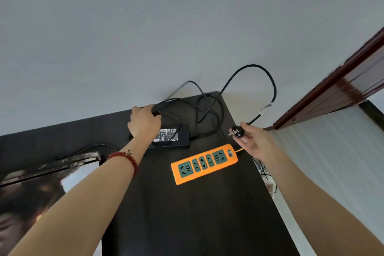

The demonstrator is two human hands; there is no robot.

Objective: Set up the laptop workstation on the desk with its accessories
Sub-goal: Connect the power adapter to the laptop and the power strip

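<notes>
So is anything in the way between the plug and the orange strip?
Nothing visible. The right hand pinches the plug in the air just past the strip's switch end. Only bare desk lies between them, and the strip's sockets show nothing plugged in.

One head view looks steeply down from close above the desk (207, 214), both forearms reaching forward from the lower edge
</notes>
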